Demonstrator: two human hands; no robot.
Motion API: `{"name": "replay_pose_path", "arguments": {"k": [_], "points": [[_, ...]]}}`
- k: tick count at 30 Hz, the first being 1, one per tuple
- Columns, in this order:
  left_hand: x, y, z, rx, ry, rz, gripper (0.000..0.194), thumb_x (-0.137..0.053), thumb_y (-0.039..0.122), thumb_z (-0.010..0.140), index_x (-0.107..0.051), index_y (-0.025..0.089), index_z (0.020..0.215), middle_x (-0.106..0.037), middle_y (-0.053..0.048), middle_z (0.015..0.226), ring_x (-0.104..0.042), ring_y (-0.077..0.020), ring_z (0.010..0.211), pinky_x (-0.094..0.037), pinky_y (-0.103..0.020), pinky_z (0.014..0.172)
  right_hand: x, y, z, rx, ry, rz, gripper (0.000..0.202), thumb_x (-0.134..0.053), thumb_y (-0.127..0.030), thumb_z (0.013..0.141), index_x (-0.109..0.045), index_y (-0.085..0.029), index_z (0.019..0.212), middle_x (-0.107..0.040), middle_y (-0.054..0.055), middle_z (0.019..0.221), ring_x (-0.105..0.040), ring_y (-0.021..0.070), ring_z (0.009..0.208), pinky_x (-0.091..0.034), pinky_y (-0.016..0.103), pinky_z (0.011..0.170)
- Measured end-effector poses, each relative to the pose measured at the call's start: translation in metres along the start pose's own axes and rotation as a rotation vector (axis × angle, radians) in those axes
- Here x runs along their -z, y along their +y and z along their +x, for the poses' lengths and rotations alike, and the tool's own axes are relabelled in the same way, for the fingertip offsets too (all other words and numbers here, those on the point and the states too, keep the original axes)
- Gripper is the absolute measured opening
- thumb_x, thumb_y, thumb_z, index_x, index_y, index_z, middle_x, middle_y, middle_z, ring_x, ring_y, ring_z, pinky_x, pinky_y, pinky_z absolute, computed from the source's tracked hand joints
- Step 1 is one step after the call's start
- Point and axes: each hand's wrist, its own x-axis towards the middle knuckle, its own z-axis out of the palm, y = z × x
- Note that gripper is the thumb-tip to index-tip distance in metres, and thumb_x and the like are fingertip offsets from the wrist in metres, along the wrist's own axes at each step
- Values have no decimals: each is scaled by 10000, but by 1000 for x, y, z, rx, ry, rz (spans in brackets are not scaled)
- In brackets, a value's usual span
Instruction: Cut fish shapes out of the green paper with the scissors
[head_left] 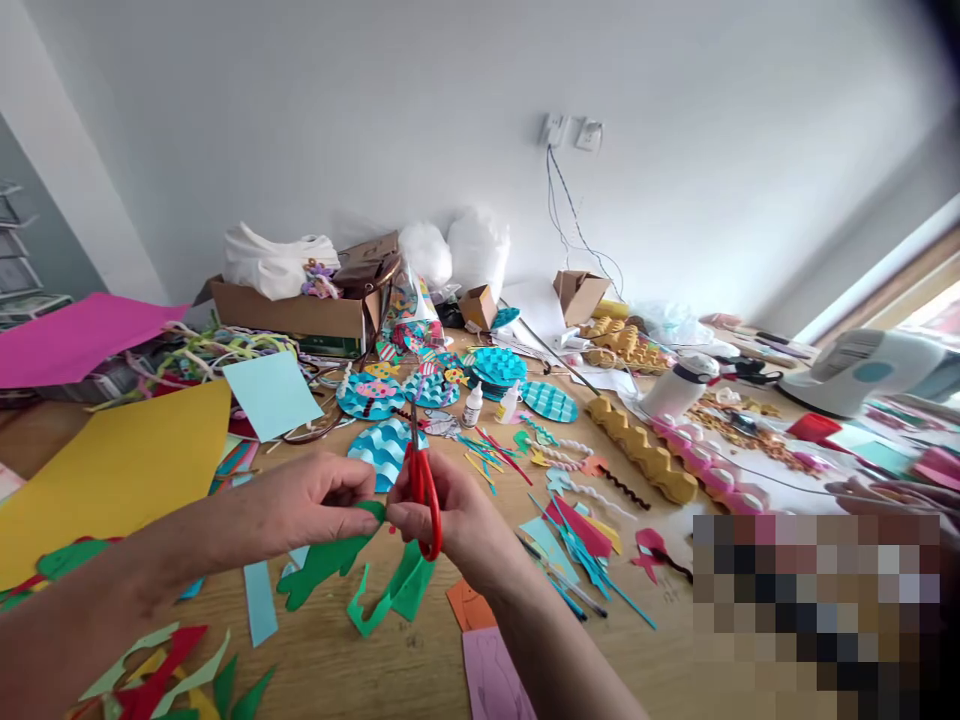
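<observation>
My left hand (pixel 319 500) pinches the tip of a green paper cutout (pixel 330 562), shaped like a fish, which hangs below the fingers. Close beside it, my right hand (pixel 461 510) has red-handled scissors (pixel 424 490) hooked in it, blades pointing up and away from the paper. The right thumb and finger are closed near the same tip of green paper. Under the right hand is a jagged green paper offcut (pixel 409 590); whether the fingers touch it I cannot tell. Just beyond both hands lies a blue and white wavy paper disc (pixel 386 447).
Paper scraps (pixel 169 670) lie at the front left, beside a large yellow sheet (pixel 127 470). Two glue bottles (pixel 472 406) stand past the hands. A yellow egg-carton strip (pixel 641 450) and a white flask (pixel 679 388) are to the right. A sewing machine (pixel 855 370) stands farther right.
</observation>
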Motion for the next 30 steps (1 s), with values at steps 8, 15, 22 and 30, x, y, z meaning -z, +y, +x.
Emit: {"name": "replay_pose_path", "arguments": {"k": [8,15,22,30], "points": [[-10,-5,4,-67,-11,8,310,-461,481,840,-453,228,661,-352,58,641,-332,-144,605,-261,-259,546,1,3,1,51,78,56,377,-846,-290,573,-526,-192,748,-551,-74,630,-470,83,532,-357,212,510],[-17,-9,6,-79,62,-61,285,-463,464,837,-507,225,688,-399,40,678,-388,-163,653,-329,-259,586,2,2,1,77,85,40,372,-840,-268,566,-520,-188,737,-533,-80,611,-452,82,545,-346,206,513],[-26,-7,10,-59,391,-170,281,-498,416,842,-509,230,631,-396,46,623,-371,-161,621,-335,-256,567,5,4,6,111,177,-24,336,-799,-301,617,-501,-201,738,-525,-79,613,-449,90,542,-358,219,520],[-37,-13,8,-90,621,-339,276,-543,382,855,-533,226,628,-412,47,636,-389,-159,639,-370,-247,585,4,15,10,19,67,-72,441,-869,-304,538,-484,-194,724,-466,-96,601,-398,81,550,-312,216,512]]}}
